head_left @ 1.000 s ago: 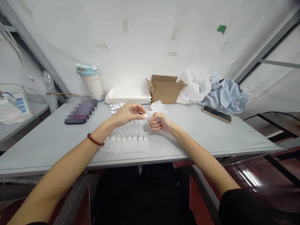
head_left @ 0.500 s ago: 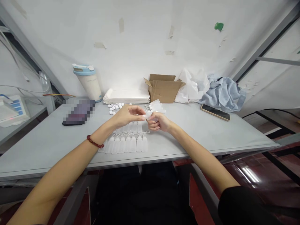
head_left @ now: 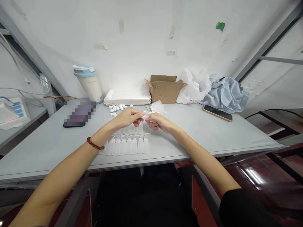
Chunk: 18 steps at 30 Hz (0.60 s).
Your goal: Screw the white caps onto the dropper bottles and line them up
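Observation:
My left hand [head_left: 131, 117] and my right hand [head_left: 159, 121] meet above the middle of the table. Between their fingertips is a small white translucent piece [head_left: 147, 115], pinched from both sides and partly covered by the fingers. Below them lies a row of translucent white tags with loops [head_left: 125, 146], and part of a second row [head_left: 129, 129] shows under my left hand. Small white caps [head_left: 114, 108] are scattered behind my left hand. More translucent pieces with thin strings [head_left: 157, 107] lie heaped behind my right hand.
Along the wall stand a tumbler [head_left: 88, 83], stacked white sheets [head_left: 127, 97], an open cardboard box [head_left: 165, 91], a white plastic bag [head_left: 194, 86] and a blue cloth [head_left: 226, 94]. A phone [head_left: 217, 113] lies at right, a blurred dark object [head_left: 80, 115] at left.
The fingers of my left hand have curled in, with the thumb now on top of the white piece. My right hand has turned slightly, its fingers closer together around the piece.

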Each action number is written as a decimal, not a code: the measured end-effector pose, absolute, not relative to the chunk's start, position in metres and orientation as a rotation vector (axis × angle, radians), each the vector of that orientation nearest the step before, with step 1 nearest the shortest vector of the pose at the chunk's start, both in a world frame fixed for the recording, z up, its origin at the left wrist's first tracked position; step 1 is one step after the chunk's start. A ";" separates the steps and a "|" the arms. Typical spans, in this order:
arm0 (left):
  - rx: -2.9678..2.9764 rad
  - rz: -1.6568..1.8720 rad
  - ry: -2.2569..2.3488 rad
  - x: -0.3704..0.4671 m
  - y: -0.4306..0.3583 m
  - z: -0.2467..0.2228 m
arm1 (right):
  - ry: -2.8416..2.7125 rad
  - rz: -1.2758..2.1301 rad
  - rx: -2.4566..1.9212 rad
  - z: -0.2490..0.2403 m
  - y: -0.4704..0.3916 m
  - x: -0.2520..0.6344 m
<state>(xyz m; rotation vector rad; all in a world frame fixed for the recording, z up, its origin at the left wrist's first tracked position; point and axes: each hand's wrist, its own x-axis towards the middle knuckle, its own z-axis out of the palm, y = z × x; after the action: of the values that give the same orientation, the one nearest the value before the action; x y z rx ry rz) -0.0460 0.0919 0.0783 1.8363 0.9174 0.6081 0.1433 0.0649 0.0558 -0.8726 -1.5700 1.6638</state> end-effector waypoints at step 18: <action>2.215 0.762 0.847 -0.049 0.085 0.084 | -1.521 1.501 -0.874 0.056 0.066 0.144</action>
<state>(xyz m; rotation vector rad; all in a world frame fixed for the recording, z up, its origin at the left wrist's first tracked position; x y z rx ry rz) -0.0487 0.0850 0.0841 2.2148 0.8471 0.7620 0.1443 0.0663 0.0558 -0.8741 -1.5211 1.5013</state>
